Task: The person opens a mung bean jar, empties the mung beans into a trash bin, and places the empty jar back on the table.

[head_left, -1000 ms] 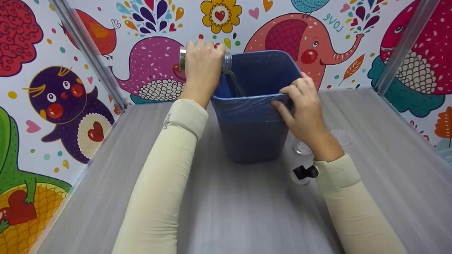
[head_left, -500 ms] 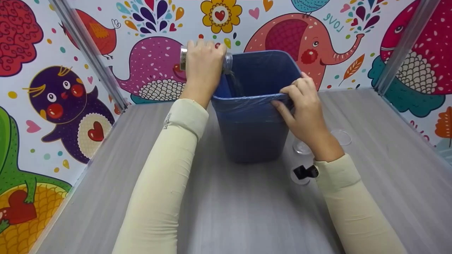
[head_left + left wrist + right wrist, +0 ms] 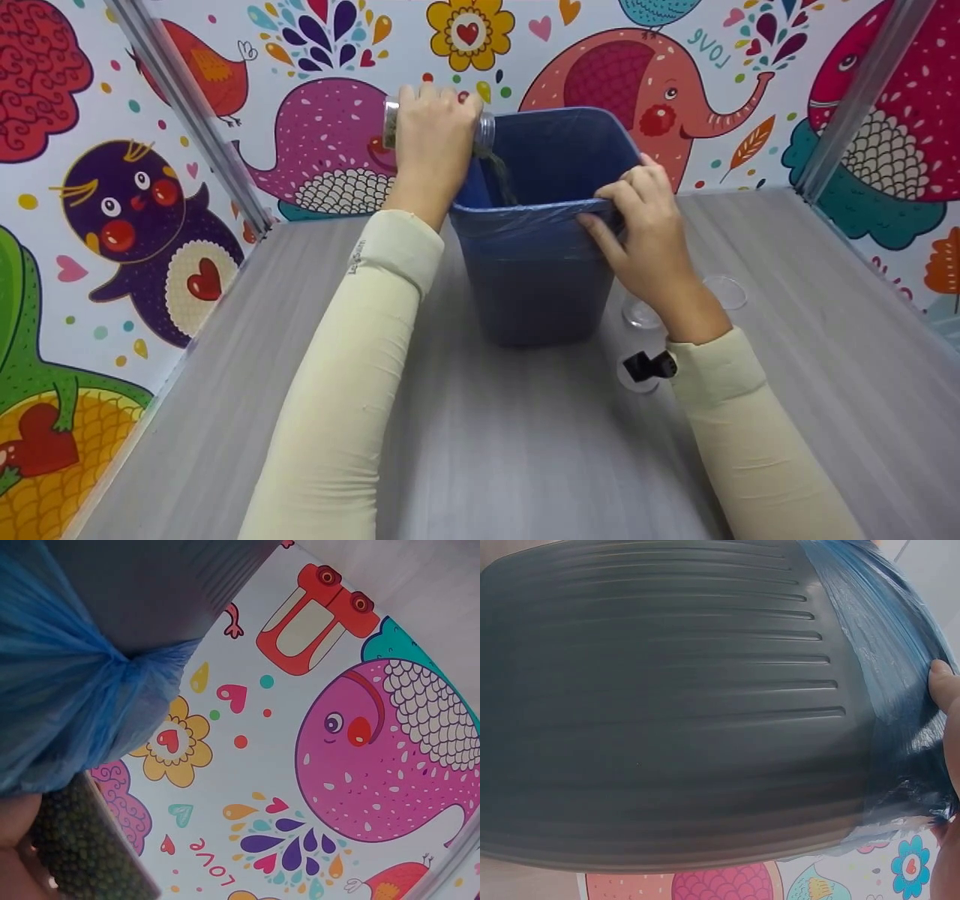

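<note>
My left hand [image 3: 435, 146] grips a clear jar [image 3: 484, 131], which lies nearly sideways with its mouth over the left rim of a blue-grey trash bin [image 3: 536, 292]. From the mouth a thin stream of small green beans [image 3: 501, 172] falls into the bin. Through the jar's wall in the left wrist view, mung beans [image 3: 86, 840] are visible. A thin blue bin liner [image 3: 900, 682] is folded over the rim. My right hand [image 3: 645, 232] holds the near right corner of that rim, thumb outside over the liner. The bin's bottom is hidden.
On the grey table [image 3: 510, 450], right of the bin, lie a clear round lid [image 3: 726, 292], a small clear container [image 3: 640, 311] and another clear round piece [image 3: 637, 386], partly behind the black wrist camera [image 3: 651, 366]. Printed walls with metal posts [image 3: 187, 112] enclose the table.
Beans keep pouring from the jar, and the stream looks thicker now. Fewer beans show at the jar's base end. Both hands and the bin stay almost in place.
</note>
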A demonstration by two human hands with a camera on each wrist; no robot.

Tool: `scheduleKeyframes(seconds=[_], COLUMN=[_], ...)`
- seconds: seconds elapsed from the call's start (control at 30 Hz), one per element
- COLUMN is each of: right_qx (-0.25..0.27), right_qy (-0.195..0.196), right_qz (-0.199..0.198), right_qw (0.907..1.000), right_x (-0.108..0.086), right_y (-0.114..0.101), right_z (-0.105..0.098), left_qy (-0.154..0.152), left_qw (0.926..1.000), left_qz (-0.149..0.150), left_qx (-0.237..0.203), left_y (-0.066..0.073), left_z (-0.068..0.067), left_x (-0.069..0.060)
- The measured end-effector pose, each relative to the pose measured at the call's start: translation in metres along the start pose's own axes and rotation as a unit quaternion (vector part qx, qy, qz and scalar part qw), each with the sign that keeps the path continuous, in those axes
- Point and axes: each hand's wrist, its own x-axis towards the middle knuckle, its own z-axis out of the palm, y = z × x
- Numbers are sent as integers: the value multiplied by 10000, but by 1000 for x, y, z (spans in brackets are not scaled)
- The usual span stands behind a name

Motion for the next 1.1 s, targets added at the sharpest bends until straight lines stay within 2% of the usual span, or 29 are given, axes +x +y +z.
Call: scheduleKeyframes(seconds=[0.47, 1.1], right_qx=[238, 164], right_qy=[222, 117], right_qz=[-10, 28], right_qw=[9995, 9998], right_x=[0, 0], right_y=[-1, 0], right_z=[2, 2], left_qy=[19, -20], left_qw=[10000, 10000], left_qz=[20, 28], left_qx=[-40, -22], left_y=[0, 0], left_z=[0, 0], left_x=[0, 1])
